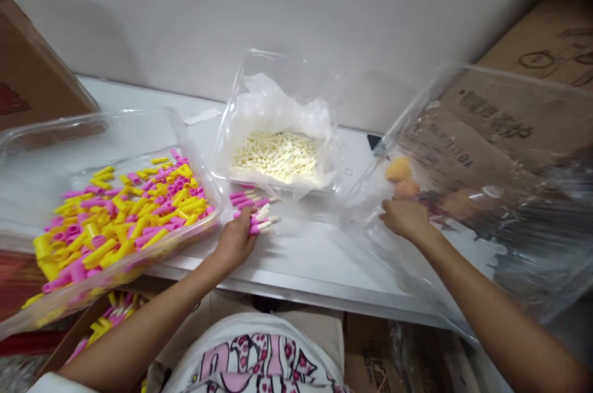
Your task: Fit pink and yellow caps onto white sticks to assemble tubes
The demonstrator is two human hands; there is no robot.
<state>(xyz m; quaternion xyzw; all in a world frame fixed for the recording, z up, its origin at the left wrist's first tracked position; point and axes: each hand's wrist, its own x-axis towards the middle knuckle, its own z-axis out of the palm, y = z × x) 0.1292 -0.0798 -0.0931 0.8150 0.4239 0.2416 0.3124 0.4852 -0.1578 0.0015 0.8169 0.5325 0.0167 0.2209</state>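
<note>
My left hand point(235, 240) is closed around several pink tubes with white tips point(257, 220), just above the white table. More pink tubes with pale tips point(241, 198) lie right behind them, by the front of a clear box point(222, 152) lined with white film. Cream-coloured small pieces point(278, 157) fill the bottom of that box. Over on the right, my right hand point(406, 220) reaches into a large clear plastic bin point(370, 186). Orange and yellow soft-looking pieces point(402, 178) show just beyond its fingers, which are blurred and partly hidden.
At the left, a clear bin point(210, 186) holds yellow and pink tubes point(125, 214). Below the table edge point(324, 294) a cardboard box contains more tubes point(109, 322). Cardboard boxes point(546, 41) stand at the right, another point(37, 65) at the left. A wall point(287, 4) rises behind.
</note>
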